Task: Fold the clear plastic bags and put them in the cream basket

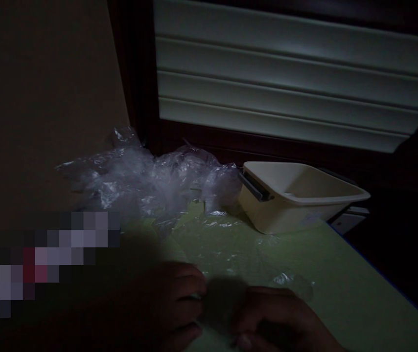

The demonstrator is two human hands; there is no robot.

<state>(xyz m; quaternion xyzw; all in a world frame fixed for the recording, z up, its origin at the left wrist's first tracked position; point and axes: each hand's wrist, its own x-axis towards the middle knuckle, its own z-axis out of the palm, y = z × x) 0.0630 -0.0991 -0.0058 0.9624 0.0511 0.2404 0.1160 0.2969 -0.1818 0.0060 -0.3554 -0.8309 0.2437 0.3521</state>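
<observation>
Dim light leaves much of both hands in shadow. My left hand (183,303) lies low over the pale green tabletop (359,274), its fingers a little apart and nothing visible in them. Just to its right, my right hand (278,310) is closed, with the fingers curled down toward the thumb. Whatever those fingers hold, if anything, is hidden. A thin scrap of clear plastic film (284,278) lies on the table beyond the right hand.
Crumpled clear plastic wrap (165,176) is heaped at the back left. A cream plastic bin (282,215) with dark handles stands at the back right, near the table's edge. Behind are a slatted shutter (267,73) and a wall (47,88). A blurred-out patch covers the lower left.
</observation>
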